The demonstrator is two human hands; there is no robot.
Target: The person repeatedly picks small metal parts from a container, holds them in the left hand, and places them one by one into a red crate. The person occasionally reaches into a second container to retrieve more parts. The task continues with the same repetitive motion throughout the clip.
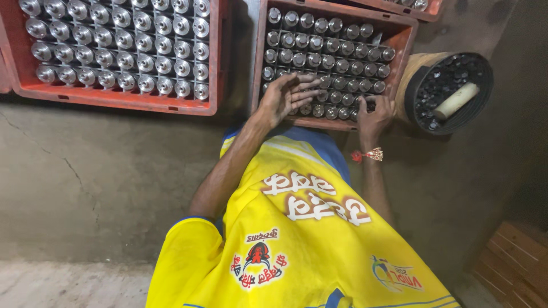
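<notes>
Yellow shirt cloth [297, 239] with red and white printing fills the near foreground, blue trim at the collar; beyond it both bare forearms reach forward over a rough grey concrete floor [97, 182]. On the right wrist sits a red thread band with a small gilt ornament [370, 154]; the right hand [374, 117] lies at the near right corner of a red plastic crate [258, 63], fingers curled down among the metal canisters [331, 54] in the front row, though whether it grips one cannot be told. The left hand [288, 94] rests flat and loosely spread, palm down, on the canister tops near the crate's front edge, clasping nothing. The canisters stand upright in close rows, shiny caps upward, filling most of the crate. Just beside the crate on the right stands a round bin [416, 77], tilted toward the camera, holding small dark pieces and a pale cylindrical stick [456, 101]. To the left, apart from the hands, a second red crate [217, 68] holds rows of similar silver canisters.
</notes>
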